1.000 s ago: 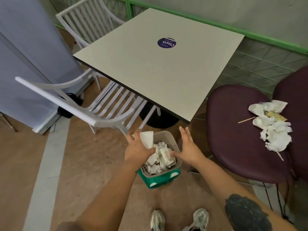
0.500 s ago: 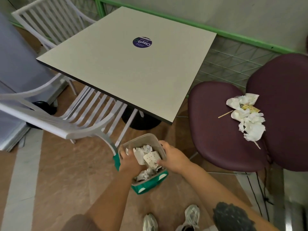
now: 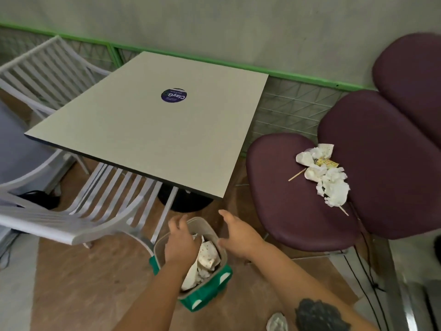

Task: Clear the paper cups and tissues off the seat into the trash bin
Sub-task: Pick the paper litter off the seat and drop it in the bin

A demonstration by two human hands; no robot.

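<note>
A small green trash bin (image 3: 210, 289) with a grey liner stands on the floor below me, holding crumpled paper cups and tissues (image 3: 207, 256). My left hand (image 3: 181, 242) hovers over the bin's mouth with relaxed fingers and holds nothing. Just right of the bin's rim, my right hand (image 3: 235, 235) is spread and empty. On the purple seat (image 3: 293, 194) to the right lies a pile of crushed paper cups and tissues (image 3: 324, 176) with two wooden sticks and a yellow wrapper.
A square table (image 3: 155, 130) with a round sticker stands ahead, its black base behind the bin. A white slatted chair (image 3: 78, 211) is close on the left. Purple backrest pads rise behind the seat. Cables run along the floor at right.
Both hands have let go of the rubbish and lifted off the bin, with fingers spread. The cup my left hand held now lies in the bin. My view has swung left and up.
</note>
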